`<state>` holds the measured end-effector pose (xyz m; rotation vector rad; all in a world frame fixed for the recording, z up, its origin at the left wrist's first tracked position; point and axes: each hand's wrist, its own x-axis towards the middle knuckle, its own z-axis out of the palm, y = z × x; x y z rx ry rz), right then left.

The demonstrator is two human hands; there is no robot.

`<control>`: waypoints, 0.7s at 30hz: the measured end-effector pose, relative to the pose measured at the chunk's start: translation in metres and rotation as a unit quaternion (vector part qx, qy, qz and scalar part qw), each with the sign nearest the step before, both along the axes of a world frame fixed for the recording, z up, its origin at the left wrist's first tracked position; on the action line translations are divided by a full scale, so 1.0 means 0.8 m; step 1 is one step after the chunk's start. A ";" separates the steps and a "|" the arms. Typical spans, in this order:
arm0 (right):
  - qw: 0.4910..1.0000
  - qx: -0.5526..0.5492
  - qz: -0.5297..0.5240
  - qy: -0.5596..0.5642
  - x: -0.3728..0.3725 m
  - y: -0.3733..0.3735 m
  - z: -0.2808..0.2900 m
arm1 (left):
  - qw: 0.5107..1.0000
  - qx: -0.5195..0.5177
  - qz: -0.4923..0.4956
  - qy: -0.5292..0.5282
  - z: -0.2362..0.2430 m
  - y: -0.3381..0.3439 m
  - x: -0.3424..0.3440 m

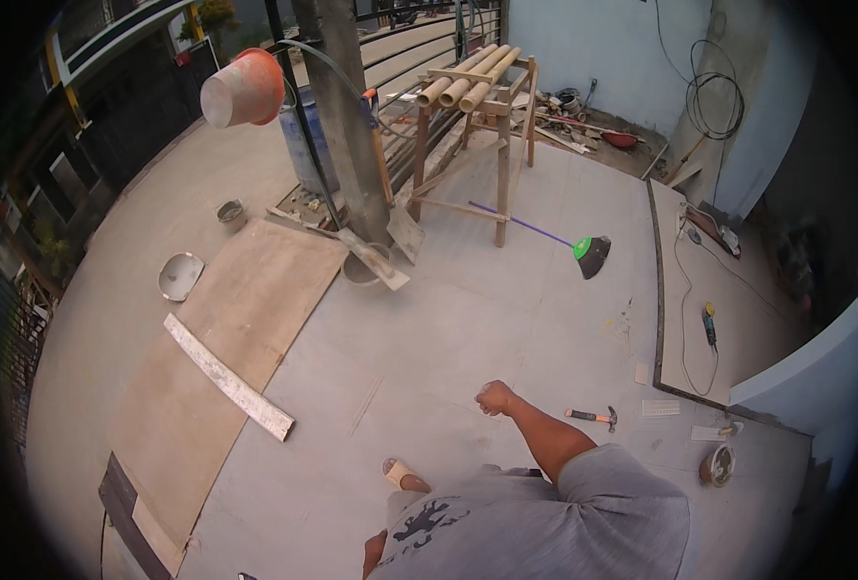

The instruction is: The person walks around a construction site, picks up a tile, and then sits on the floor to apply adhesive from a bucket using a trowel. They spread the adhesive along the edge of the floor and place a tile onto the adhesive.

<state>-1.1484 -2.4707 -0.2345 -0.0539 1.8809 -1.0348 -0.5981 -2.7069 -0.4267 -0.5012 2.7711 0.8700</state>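
My right hand (494,397) hangs over the pale tiled floor (429,338), its fingers curled in. Whether anything is inside them is too small to make out. The nearest thing to it is a claw hammer (593,417) with an orange and black handle, lying on the tiles to its right and apart from it. Of my left arm only a strip of skin (374,554) shows at the lower edge, beside my grey shirt; the left hand is out of the picture. Below and left of my right hand, my foot wears a tan sandal (396,471).
Left, a long white-stained board (226,375) lies across a brown sheet (255,280). Ahead stand a wooden trestle (502,179) bearing bamboo poles (492,77) and a purple-handled broom (590,253). Right are a raised ledge (675,319), a corded power tool (709,325) and a small bucket (717,466).
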 end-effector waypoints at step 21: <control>0.951 0.042 -0.203 -0.228 0.066 0.098 -0.077 | 0.911 0.307 0.107 -0.253 0.148 -0.315 -0.362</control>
